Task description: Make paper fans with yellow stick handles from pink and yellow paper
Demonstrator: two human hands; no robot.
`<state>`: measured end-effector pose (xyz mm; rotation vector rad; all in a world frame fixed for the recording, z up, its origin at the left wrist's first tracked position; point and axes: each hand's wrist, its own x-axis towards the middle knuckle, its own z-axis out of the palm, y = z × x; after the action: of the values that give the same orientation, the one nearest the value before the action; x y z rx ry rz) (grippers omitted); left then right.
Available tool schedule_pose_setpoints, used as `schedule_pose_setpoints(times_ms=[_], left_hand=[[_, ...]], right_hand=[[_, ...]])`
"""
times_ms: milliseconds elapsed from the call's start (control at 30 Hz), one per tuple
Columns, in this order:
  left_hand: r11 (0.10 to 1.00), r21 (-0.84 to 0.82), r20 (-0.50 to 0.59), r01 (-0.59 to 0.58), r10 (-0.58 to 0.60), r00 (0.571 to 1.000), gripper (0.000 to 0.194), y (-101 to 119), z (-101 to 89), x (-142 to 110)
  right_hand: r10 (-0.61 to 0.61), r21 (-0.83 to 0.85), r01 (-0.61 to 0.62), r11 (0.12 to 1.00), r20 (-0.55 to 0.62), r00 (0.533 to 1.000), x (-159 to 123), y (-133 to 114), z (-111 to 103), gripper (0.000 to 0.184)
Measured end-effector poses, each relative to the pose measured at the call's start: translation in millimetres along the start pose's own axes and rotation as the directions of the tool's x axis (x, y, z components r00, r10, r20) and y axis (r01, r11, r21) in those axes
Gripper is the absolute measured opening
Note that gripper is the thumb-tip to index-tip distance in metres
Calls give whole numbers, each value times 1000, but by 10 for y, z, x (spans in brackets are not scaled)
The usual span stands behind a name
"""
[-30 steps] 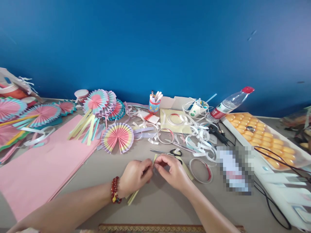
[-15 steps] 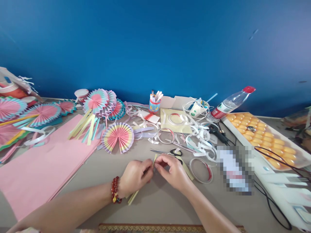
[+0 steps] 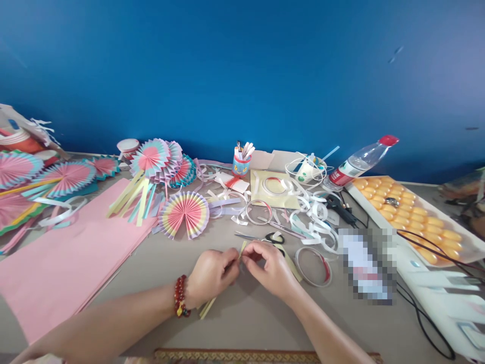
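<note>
My left hand [image 3: 210,275] and my right hand [image 3: 271,270] meet over the grey table [image 3: 246,318], both pinched on a narrow pale yellow paper strip [image 3: 207,306]. The strip runs under my left hand and its lower end sticks out near my wrist; its upper tip shows between my fingertips. A red bead bracelet [image 3: 181,297] circles my left wrist. Scissors [image 3: 261,236] lie just beyond my fingers, and a tape ring [image 3: 313,266] lies right of my right hand.
A pink paper sheet [image 3: 64,263] covers the left. Folded paper fans [image 3: 184,212] and white strip curls [image 3: 310,212] clutter the middle. A pen cup [image 3: 240,162], a plastic bottle [image 3: 358,162], a glue gun [image 3: 339,207] and an orange tray [image 3: 413,217] stand behind and to the right.
</note>
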<state>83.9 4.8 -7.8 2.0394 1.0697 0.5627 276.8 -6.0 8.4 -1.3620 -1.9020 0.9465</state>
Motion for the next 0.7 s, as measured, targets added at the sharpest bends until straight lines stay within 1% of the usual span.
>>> schedule_pose_setpoints(times_ms=[700], left_hand=[[999, 38, -2, -6, 6, 1000, 14, 16, 19, 19]], right_hand=[[46, -5, -46, 999, -30, 999, 3, 15, 26, 10]])
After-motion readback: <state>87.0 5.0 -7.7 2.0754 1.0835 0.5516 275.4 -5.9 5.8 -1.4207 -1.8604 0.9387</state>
